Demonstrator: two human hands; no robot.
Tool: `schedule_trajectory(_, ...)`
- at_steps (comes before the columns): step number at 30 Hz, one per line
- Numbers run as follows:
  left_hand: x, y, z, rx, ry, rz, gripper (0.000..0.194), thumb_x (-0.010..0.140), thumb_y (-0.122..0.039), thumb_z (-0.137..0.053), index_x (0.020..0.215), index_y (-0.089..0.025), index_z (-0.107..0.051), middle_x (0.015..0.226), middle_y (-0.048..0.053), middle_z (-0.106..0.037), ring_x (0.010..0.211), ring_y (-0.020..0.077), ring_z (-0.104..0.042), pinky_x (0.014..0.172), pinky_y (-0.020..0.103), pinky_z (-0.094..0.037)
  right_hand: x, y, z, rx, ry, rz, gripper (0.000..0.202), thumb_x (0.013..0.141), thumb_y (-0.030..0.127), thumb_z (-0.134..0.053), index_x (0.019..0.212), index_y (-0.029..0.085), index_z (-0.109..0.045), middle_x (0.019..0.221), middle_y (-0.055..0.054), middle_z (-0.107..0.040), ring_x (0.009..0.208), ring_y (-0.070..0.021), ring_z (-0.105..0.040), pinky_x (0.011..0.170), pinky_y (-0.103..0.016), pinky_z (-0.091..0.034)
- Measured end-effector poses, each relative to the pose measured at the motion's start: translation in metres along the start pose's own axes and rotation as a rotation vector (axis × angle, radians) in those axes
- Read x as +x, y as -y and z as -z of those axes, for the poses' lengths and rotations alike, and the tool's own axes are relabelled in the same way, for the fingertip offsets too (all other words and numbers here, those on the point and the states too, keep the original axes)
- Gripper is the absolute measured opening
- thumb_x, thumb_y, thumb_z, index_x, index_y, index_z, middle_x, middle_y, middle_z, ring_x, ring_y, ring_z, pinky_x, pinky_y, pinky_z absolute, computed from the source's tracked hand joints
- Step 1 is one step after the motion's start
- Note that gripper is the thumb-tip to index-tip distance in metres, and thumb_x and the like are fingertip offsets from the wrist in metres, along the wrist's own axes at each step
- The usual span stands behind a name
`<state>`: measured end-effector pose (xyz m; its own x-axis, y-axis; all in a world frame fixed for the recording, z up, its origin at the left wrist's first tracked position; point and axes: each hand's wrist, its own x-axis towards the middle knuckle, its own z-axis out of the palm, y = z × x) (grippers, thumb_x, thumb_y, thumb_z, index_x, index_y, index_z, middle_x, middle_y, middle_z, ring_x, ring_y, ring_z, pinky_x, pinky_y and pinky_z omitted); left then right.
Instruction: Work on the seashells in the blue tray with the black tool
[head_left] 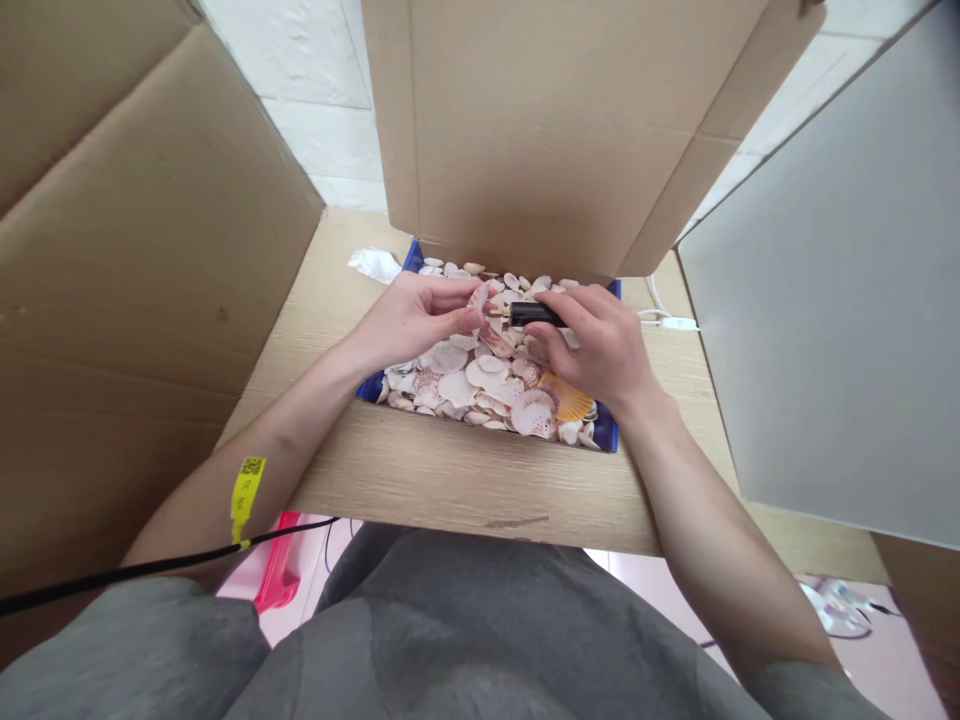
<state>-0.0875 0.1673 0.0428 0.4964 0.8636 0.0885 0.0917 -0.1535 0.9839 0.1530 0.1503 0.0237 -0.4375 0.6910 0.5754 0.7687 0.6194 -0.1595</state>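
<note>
Between thumb and fingers, my left hand [420, 318] pinches a pinkish seashell [480, 298] above the middle of the tray. My right hand [600, 335] is wrapped round a small black handheld drill [534, 314], whose brass-coloured chuck points left at the shell. The bit's tip is close to the shell; I cannot tell whether it touches. Below both hands, a blue tray [606, 430] is filled with many pale and pinkish shells [491, 385]. An orange fan-shaped scallop shell [568, 398] lies near my right wrist.
The tray rests on a wooden table [450, 475]. Cardboard panels stand at the left [150, 260] and back [555, 130], and a grey panel [847, 270] at the right. Crumpled white tissue [375, 264] lies behind my left hand. A white cable with an inline switch [679, 323] lies right.
</note>
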Motion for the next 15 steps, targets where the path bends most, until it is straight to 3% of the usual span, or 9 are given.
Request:
schedule_trajectory(8, 0.0004, -0.0046, 0.0031, 0.09, 0.109, 0.038, 0.03, 0.086, -0.041, -0.066, 0.1, -0.016, -0.074, 0.093, 0.007, -0.075, 0.084, 0.0187, -0.069, 0.074, 0.029, -0.055, -0.0023, -0.0006, 0.0, -0.061, -0.157, 0.051, 0.03, 0.09, 0.037, -0.057, 0.12, 0.031, -0.058, 0.108, -0.003, -0.069, 0.1, -0.0217, -0.059, 0.088, -0.041, -0.042)
schedule_trajectory(15, 0.0007, -0.0053, 0.003, 0.066, 0.118, 0.062, 0.028, 0.085, -0.039, -0.067, 0.1, -0.016, -0.074, 0.091, 0.007, -0.074, 0.079, 0.0186, -0.069, 0.072, 0.03, -0.055, -0.002, 0.001, 0.0014, -0.072, -0.229, 0.075, 0.031, 0.091, 0.03, -0.056, 0.122, 0.035, -0.057, 0.107, -0.001, -0.069, 0.101, -0.0224, -0.058, 0.09, -0.045, -0.042)
